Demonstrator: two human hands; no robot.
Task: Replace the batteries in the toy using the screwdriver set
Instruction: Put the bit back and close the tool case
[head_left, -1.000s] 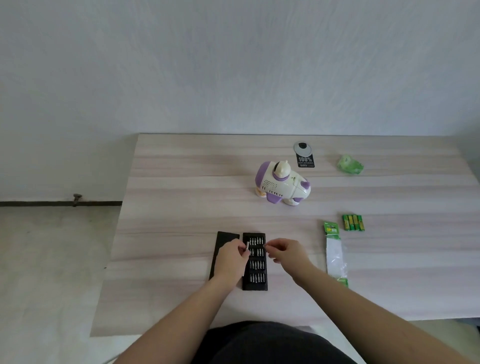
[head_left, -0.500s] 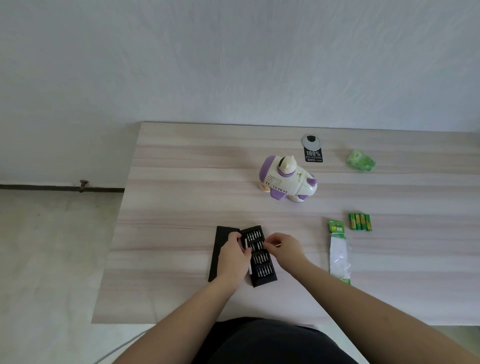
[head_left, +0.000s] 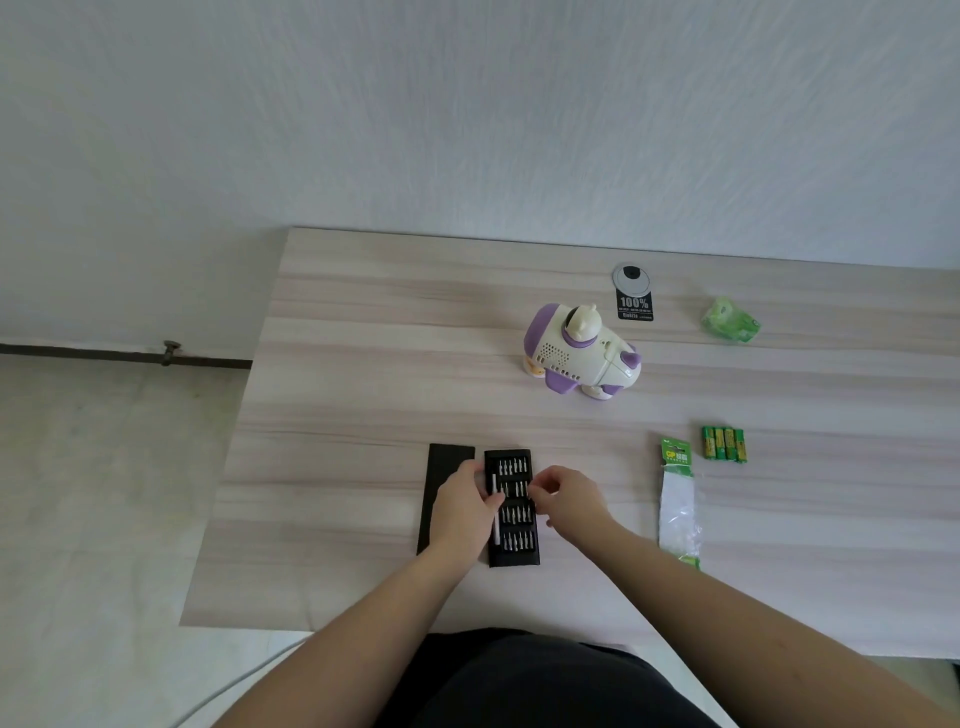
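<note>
Bit tray sits square to me again, where half a second ago it was skewed clockwise; my left hand has straightened it and now rests on its left edge by the silver driver handle, fingers curled, though I cannot tell if the grip has the handle; right hand pinches at the upper bit rows, on a bit or just above one, too small to say; lid lies just left of the tray; toy stands untouched farther up the bench, batteries well to the right; judgement: still choosing a bit, no screw work begun.
</note>
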